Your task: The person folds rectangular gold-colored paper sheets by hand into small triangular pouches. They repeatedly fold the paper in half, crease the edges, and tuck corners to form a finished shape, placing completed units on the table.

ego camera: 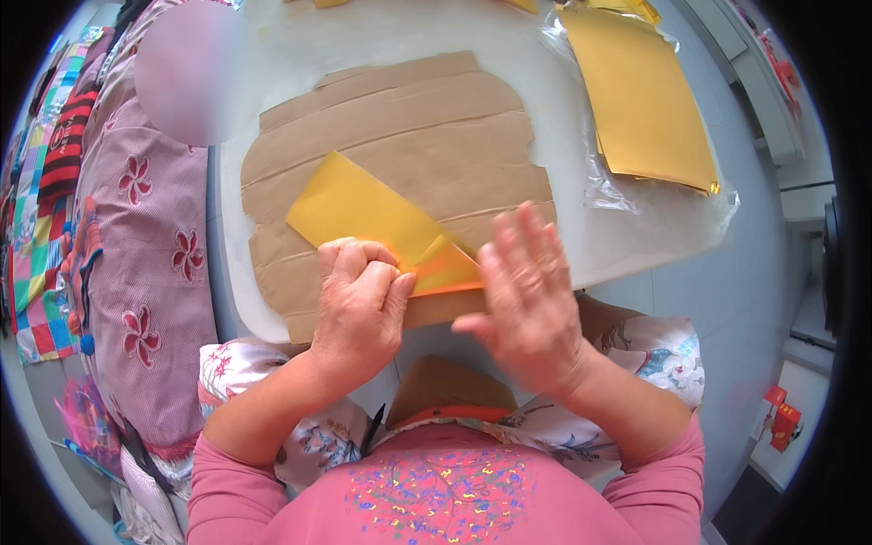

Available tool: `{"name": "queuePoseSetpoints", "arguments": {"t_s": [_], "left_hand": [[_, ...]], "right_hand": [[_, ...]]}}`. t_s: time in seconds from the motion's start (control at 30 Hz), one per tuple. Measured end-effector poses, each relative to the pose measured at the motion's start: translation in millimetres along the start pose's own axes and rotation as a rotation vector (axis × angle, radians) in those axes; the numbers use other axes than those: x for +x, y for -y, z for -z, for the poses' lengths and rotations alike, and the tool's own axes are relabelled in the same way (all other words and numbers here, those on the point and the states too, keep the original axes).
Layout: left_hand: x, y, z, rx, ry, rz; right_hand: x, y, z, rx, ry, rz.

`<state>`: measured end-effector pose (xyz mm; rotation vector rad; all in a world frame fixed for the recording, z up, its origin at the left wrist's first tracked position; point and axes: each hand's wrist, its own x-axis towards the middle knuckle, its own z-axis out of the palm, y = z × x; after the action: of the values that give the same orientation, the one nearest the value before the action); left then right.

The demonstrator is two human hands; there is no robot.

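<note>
A sheet of shiny gold paper (pixel 361 197), folded at its right end into a slanted flap, rests on flattened corrugated cardboard (pixel 409 129). My left hand (pixel 361 300) is curled on the paper's lower edge, thumb and finger pinching it beside the flap. At the flap's right corner hovers or rests my right hand (pixel 528 293), fingers stretched out and slightly blurred; whether it touches the paper I cannot tell. The flap's lower edge has an orange sheen.
The cardboard lies on a white table (pixel 599 252). A stack of gold sheets (pixel 640 95) sits on clear plastic wrapping (pixel 606 191) at the right. More gold pieces show along the far edge. Left of the table is a pink cloth-covered seat (pixel 157 272) with flower patterns.
</note>
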<state>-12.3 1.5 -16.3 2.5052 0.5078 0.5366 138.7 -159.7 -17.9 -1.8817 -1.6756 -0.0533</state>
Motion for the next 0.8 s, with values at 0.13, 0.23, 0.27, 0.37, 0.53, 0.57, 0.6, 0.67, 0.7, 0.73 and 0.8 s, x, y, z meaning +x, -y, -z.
{"name": "queuePoseSetpoints", "arguments": {"t_s": [0.13,0.23,0.27,0.37,0.53,0.57,0.6,0.67,0.7,0.73,0.8], "left_hand": [[3.1,-0.4,-1.0,0.004,0.001,-0.010],[3.8,-0.4,-0.9,0.025,0.010,-0.028],[4.2,-0.4,-1.0,0.036,0.013,-0.033],[5.2,-0.4,-1.1,0.065,0.017,-0.045],[5.2,0.3,-2.4,0.095,0.030,-0.061],[5.2,0.3,-2.4,0.101,0.034,-0.065],[5.5,0.5,-2.1,0.108,0.036,-0.069],[6.1,0.8,-1.5,0.117,0.041,-0.074],[6.5,0.4,-1.3,0.120,0.042,-0.075],[6.7,0.2,-1.3,0.122,0.043,-0.076],[6.5,0.4,-1.7,0.120,0.039,-0.075]], "right_hand": [[-13.2,20.1,-7.8,-0.047,0.217,0.097],[-15.5,23.1,-14.4,-0.017,0.281,0.076],[-15.4,22.2,-15.1,-0.023,0.285,0.079],[-16.0,21.5,-17.9,-0.060,0.268,0.088],[-19.9,22.9,-26.6,-0.077,0.208,0.071],[-19.5,22.3,-26.8,-0.083,0.210,0.072],[-18.7,22.1,-26.9,-0.088,0.212,0.074],[-17.8,22.4,-27.2,-0.099,0.210,0.068],[-17.4,22.4,-27.0,-0.106,0.209,0.067],[-17.3,22.4,-27.0,-0.106,0.211,0.068],[-17.1,22.1,-26.9,-0.108,0.217,0.069]]}}
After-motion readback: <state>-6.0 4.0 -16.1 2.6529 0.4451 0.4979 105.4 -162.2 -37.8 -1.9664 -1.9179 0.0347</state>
